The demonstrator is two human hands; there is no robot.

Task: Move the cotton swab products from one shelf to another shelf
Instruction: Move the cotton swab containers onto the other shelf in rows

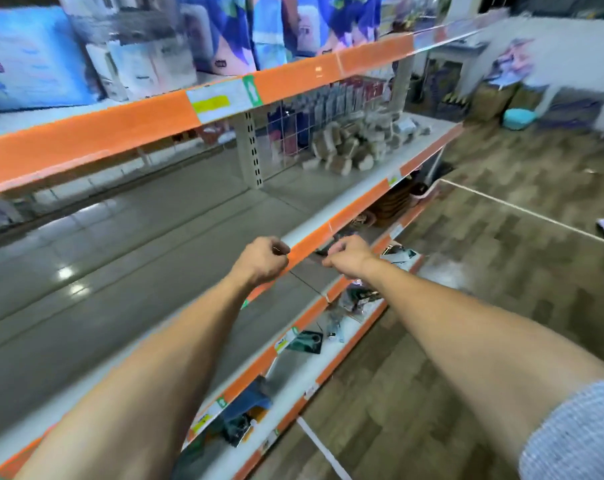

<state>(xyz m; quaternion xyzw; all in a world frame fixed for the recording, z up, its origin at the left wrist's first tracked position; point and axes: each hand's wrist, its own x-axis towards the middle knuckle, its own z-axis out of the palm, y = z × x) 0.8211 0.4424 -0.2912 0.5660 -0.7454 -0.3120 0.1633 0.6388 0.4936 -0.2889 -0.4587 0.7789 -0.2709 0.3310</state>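
Both hands hover at the orange front edge of the middle shelf (155,271). The left hand (262,259) and right hand (349,256) have fingers curled; whether they pinch anything is unclear. Beyond the fingers, far right on this shelf, lies a pile of small packets (356,143), possibly the cotton swabs.

Heaped loosely just right of the slotted upright post (250,147): small cotton swab packs (349,147), pale and brownish, blurred beyond detail, tumbled at mixed angles on the grey middle shelf (189,237). Left of the post, glossy shelf boards catching the lights, orange strip along the front edge.
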